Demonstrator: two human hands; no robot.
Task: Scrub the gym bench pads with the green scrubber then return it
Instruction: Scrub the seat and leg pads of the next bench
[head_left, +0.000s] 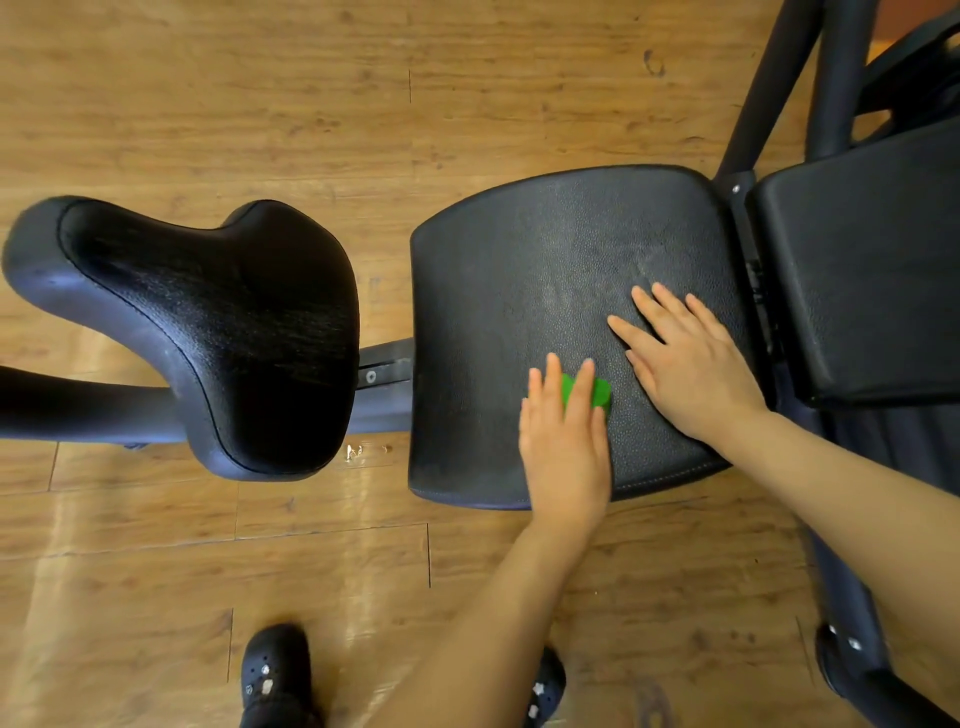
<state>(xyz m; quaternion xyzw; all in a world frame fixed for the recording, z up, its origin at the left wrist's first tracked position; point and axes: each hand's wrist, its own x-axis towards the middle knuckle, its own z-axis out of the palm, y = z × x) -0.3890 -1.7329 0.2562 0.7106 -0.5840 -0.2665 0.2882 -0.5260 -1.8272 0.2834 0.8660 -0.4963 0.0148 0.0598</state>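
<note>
A black textured seat pad (545, 270) of the gym bench fills the middle of the view. My left hand (563, 436) lies flat on its near part, pressing down on the green scrubber (600, 392), which shows between and beyond the fingers. My right hand (691, 369) rests flat on the same pad just to the right, fingers spread, holding nothing. A second black pad (872, 260), the backrest, sits to the right across a hinge gap. A curved black pad (223, 322) stands to the left.
Black metal frame tubes (774, 78) rise at the top right, and a frame leg (857, 654) runs along the lower right. A bar (78, 405) extends left from the curved pad. My black shoes (275, 675) stand on the wooden floor (208, 104).
</note>
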